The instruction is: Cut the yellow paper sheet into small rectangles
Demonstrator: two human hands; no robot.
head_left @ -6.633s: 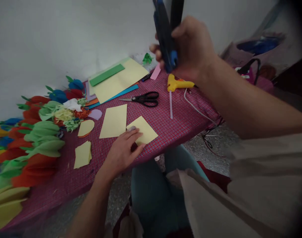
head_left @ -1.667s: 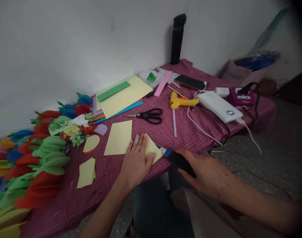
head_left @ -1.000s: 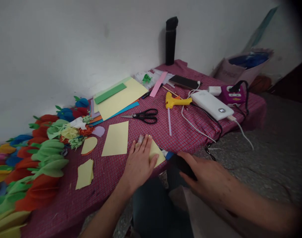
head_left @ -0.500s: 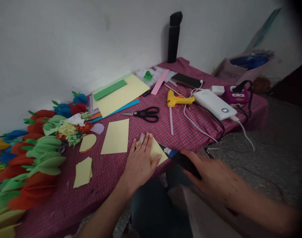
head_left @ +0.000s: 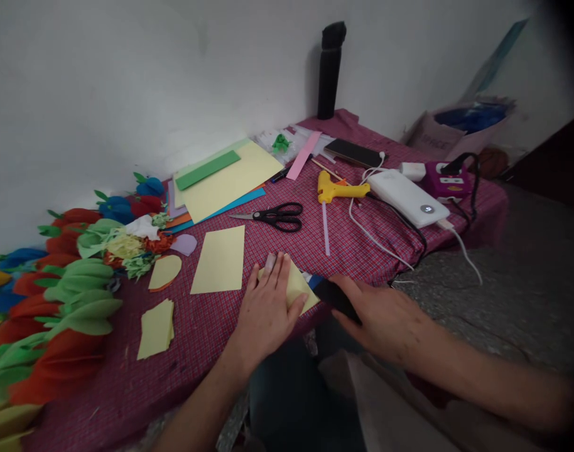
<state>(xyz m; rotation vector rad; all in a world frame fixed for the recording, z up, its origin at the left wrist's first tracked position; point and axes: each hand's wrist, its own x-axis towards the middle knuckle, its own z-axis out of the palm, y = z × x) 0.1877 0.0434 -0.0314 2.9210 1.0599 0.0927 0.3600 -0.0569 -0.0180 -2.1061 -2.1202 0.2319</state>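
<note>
My left hand (head_left: 267, 307) lies flat, fingers together, pressing a small pale yellow paper piece (head_left: 297, 287) near the table's front edge. My right hand (head_left: 385, 317) grips a black and blue stapler (head_left: 328, 291), whose nose touches the right corner of that paper. A larger pale yellow sheet (head_left: 220, 259) lies just left of my left hand. Black-handled scissors (head_left: 274, 215) rest behind it.
A yellow glue gun (head_left: 338, 188), white power bank (head_left: 406, 198), phone (head_left: 351, 152), purple socket box (head_left: 444, 182) and black bottle (head_left: 329, 69) sit at the back right. Coloured paper sheets (head_left: 225, 179) lie by the wall. Paper flowers (head_left: 75, 276) crowd the left of the red checked tablecloth (head_left: 211, 339).
The stapler, held high in my right hand earlier, has come down to the table edge and its nose has slid in onto the yellow paper's corner. My left hand has stayed on the paper.
</note>
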